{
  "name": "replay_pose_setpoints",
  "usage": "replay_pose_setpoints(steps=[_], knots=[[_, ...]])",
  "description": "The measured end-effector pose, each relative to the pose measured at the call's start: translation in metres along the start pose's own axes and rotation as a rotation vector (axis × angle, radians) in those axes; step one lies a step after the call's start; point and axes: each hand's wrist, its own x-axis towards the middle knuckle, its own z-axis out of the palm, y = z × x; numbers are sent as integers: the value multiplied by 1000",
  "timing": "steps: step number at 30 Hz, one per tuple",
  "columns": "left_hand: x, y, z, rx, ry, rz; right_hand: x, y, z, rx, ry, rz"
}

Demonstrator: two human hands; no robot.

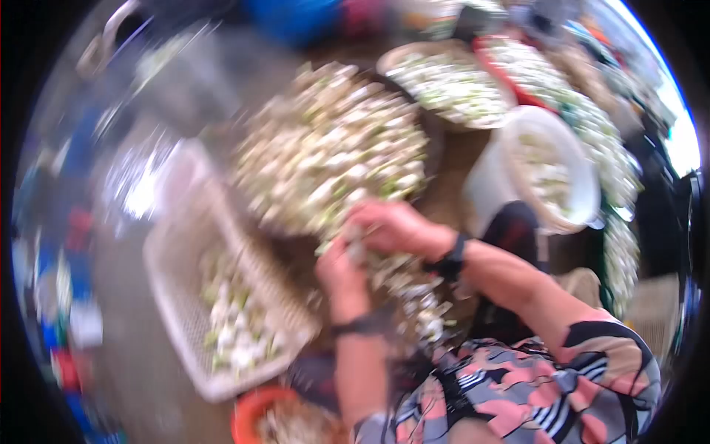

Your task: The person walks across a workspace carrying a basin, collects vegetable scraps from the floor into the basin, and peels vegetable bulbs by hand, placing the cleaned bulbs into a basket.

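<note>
My left hand (344, 275) and my right hand (399, 231) meet at the near edge of a big heap of pale bulbs (336, 144) with greenish ends. Between the curled fingers of both hands is a small whitish bulb (356, 244), blurred and partly covered, so its exact kind is unclear. The heap fills a dark round container (436, 144). Under my wrists lie scattered whitish scraps or bulbs (418, 296). Each wrist wears a dark band.
To the left stands a white perforated basket (168, 296) with bulbs inside. An orange-red bowl (248, 414) sits at the bottom. On the right are a white bucket (484, 174), a round tray (510, 96) of bulbs and a red-rimmed container (484, 55).
</note>
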Motion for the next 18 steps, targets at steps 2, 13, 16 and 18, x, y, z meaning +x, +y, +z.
replay_pose_setpoints(steps=[2, 13, 16, 18], knots=[[15, -9, 5, 270, -19, 172, 10, -9, -16, 819, -162, 866], [6, -8, -21, 933, -71, 454, -3, 40, 42, 181, 89, -201], [1, -6, -10, 789, -62, 354, 2, 36, 45, 563, 148, 295], [-10, 7, 20, 738, -121, 328, -2, 33, 31, 915, 217, 565]])
